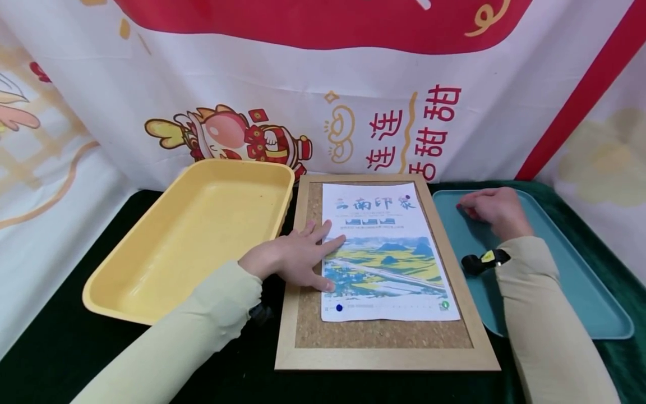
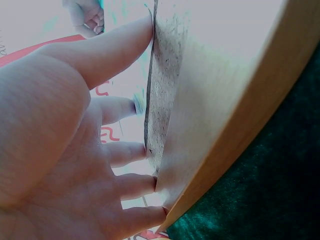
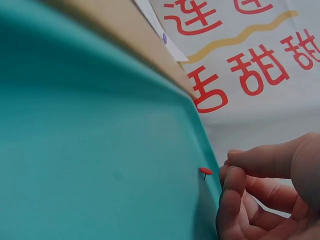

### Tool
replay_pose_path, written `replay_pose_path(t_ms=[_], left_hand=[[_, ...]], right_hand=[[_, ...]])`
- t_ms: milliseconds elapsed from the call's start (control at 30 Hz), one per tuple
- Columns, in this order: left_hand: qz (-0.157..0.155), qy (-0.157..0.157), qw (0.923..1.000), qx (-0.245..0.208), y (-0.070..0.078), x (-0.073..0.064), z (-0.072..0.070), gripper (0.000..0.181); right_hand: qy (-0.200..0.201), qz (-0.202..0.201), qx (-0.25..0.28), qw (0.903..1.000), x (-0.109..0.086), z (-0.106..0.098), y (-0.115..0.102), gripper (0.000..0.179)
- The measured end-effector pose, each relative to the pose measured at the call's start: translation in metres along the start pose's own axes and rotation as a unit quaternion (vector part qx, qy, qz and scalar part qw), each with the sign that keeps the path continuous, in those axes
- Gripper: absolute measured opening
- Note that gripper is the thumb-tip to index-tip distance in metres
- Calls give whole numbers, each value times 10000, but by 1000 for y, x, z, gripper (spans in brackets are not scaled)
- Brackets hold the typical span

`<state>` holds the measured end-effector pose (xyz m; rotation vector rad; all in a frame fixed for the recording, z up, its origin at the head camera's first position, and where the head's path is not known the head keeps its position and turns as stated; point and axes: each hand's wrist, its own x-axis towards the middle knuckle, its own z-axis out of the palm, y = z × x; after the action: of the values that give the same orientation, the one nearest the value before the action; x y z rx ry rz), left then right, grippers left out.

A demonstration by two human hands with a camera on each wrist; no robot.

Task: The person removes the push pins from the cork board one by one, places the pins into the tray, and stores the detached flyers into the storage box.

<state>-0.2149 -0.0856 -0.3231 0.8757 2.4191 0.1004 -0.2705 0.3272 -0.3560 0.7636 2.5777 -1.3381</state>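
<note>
Two sleeves [image 1: 181,331]: pale; left one passes over the yellow tray's near-right corner, right one over the blue tray's near-left corner.
Board [image 1: 383,336]: cork, wood frame, flat on the dark green table cloth [image 1: 222,381], between both trays.
Blue pin [image 1: 339,307]: in the paper's near-left corner.
Left hand [image 1: 298,258]: fingers spread wide, over the board's left edge; thumb and fingertips on the paper's left edge.
Paper [image 1: 383,264]: printed landscape, lies on the board, nearer its far edge.
Yellow tray [image 1: 202,224]: left of the board.
Blue tray [image 1: 580,292]: right of the board.
Right hand [image 1: 497,210]: at the blue tray's far edge; fingers curled, tips drawn narrow. Can't tell if they hold anything.
Red pin [image 3: 205,171]: just beside those fingertips, near the blue tray's far-left corner.
Purple pin [image 1: 407,197]: paper's far-right corner.
Banner [image 1: 282,67]: behind everything, red and white.
</note>
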Motion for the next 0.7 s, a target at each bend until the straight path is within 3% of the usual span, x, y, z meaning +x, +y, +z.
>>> replay_pose_path(t_ms=[300,700], left_hand=[[-19,-31,10000,40,1,1,0,97],[-58,-30,10000,19,2,0,-1,97]], right_hand=[[145,-240,12,9996,-10,0,-15,59],[-75,-734,-5,9973,-24,17,-38,60]])
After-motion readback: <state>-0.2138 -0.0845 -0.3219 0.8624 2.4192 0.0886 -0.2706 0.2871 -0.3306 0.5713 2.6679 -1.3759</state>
